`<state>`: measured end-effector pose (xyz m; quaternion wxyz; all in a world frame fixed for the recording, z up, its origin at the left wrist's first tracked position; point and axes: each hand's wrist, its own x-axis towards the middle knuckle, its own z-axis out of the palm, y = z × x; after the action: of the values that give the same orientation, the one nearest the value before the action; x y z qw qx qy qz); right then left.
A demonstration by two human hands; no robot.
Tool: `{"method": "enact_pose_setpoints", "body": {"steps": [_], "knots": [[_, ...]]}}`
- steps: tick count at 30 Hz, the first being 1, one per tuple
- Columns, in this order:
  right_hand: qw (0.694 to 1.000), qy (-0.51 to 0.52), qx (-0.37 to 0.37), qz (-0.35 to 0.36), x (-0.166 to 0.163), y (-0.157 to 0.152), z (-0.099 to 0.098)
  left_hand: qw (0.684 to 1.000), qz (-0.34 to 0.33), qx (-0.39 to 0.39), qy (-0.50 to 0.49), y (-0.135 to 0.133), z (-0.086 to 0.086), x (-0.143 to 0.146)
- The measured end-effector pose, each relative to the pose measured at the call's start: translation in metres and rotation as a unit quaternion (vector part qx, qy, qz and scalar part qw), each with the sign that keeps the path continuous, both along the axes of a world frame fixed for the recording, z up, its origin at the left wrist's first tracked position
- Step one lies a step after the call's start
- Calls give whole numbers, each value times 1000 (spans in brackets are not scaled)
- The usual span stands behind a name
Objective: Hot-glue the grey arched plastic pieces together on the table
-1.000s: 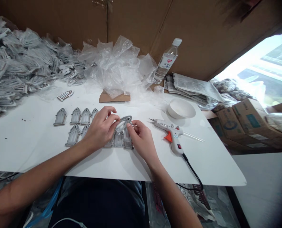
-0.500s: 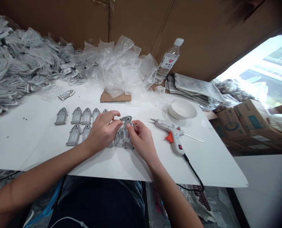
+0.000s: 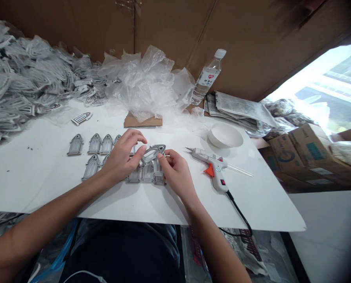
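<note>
Head view, looking down: the grey arched frame (image 3: pixel 152 154) was held up between both hands, above the others, lying nearly level on its long side. The left hand (image 3: pixel 122 154) pinched its left end between thumb and fingers, and the right hand (image 3: pixel 177 171) closed on its right end with the fingertips (image 3: pixel 160 156). Just below it lay rows of matching frames (image 3: pixel 95 144) on a white board (image 3: pixel 36 181), partly hidden by the hands. The board's near edge ran under the forearms, with open white surface between the frames and that edge and more at 9 o'clock. At 3 o'clock sat a hot glue gun (image 3: pixel 213 165) with a clear glue stick (image 3: pixel 240 169), its black cord (image 3: pixel 239 212) dropping over the edge at 5 o'clock. A white bowl (image 3: pixel 225 135) stood at 2 o'clock, a water bottle (image 3: pixel 207 76) and crumpled plastic wrap (image 3: pixel 146 84) lay near 12 o'clock, and a heap of bagged frames (image 3: pixel 24 78) rose at 10 o'clock.
</note>
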<state>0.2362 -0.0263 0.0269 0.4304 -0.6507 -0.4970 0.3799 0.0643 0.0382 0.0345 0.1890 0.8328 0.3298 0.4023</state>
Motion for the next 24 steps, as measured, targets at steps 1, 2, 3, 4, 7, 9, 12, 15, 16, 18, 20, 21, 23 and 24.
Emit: {"method": "enact_pose_setpoints", "body": {"steps": [1,2,3,4,7,9,12,15,16,18,20,21,23,24], "knots": [[1000,6,-4,2,0,0,0,1000,-8,-19,-7,0,2,-1],[1000,11,-8,4,1,0,0,999,-12,-31,-8,0,3,-2],[1000,17,-12,7,1,0,0,999,-13,-45,-6,0,4,-2],[1000,22,-15,10,1,0,0,998,-12,-65,-1,-1,4,-2],[999,38,-20,20,1,-1,1,984,-12,-177,5,-1,4,-1],[998,48,-21,29,1,-1,2,968,-18,-251,-9,0,4,-1],[998,53,-18,36,0,-2,3,952,-14,-305,-22,3,6,-2],[998,45,-17,33,0,-1,2,957,-10,-291,-10,4,7,-4],[999,42,-18,31,0,-1,2,962,-13,-273,-1,4,7,-5],[999,35,-17,28,1,-1,1,973,-21,-227,24,4,7,-5],[999,30,-18,26,1,0,0,981,-26,-185,53,3,7,-6],[999,28,-19,25,1,0,0,983,-28,-173,61,3,7,-6],[999,23,-21,23,2,0,0,982,-29,-173,67,3,7,-6],[999,20,-22,24,2,0,0,981,-28,-179,67,3,7,-6]]}}
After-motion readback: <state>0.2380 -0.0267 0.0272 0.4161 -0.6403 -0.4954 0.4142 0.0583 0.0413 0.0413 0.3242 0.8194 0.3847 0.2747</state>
